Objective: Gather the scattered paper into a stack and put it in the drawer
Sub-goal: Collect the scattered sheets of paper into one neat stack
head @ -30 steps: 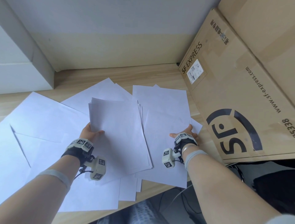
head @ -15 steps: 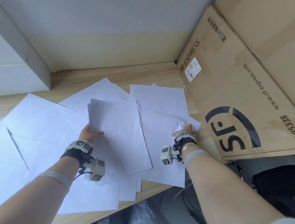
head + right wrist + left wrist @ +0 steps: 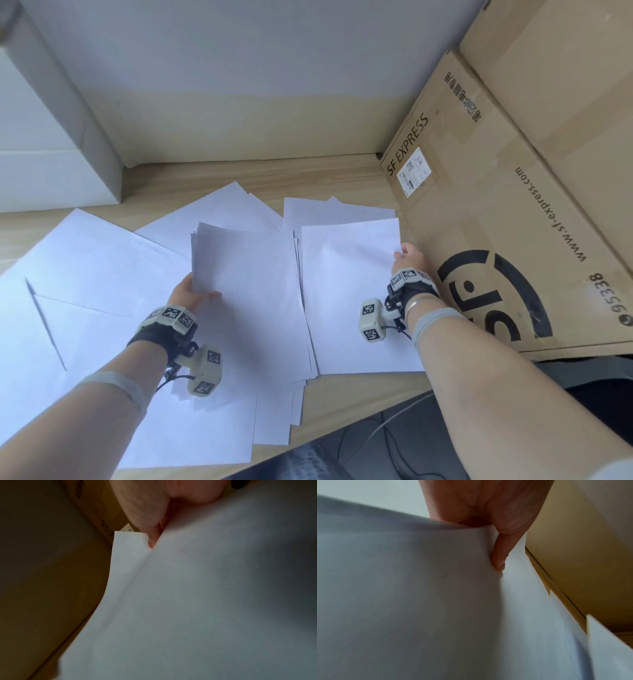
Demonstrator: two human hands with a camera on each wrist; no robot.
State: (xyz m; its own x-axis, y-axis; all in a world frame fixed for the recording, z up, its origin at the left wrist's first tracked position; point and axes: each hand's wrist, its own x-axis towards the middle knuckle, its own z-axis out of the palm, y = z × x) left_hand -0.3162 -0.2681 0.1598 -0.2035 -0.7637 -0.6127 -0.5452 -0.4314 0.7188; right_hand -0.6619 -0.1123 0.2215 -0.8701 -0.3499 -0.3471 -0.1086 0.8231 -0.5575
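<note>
White sheets of paper lie scattered over a wooden desk (image 3: 239,174). My left hand (image 3: 191,294) grips the left edge of a small stack of sheets (image 3: 250,291), thumb on top, held slightly off the desk. In the left wrist view the thumb (image 3: 500,555) presses the stack (image 3: 419,601) from above. My right hand (image 3: 409,257) pinches the right edge of a single sheet (image 3: 352,291) lifted beside the stack. The right wrist view shows a fingertip (image 3: 151,540) at that sheet's (image 3: 188,601) curled edge. More loose sheets (image 3: 85,267) lie to the left and underneath. No drawer is in view.
A large SF Express cardboard box (image 3: 513,205) stands right beside my right hand. A white box (image 3: 51,164) sits at the back left. A wall closes the desk's far side. The desk's front edge (image 3: 359,407) runs under my forearms, with cables below.
My right hand has moved up and away along the right side and lifted one sheet by its edge. The left hand still holds the stack in place.
</note>
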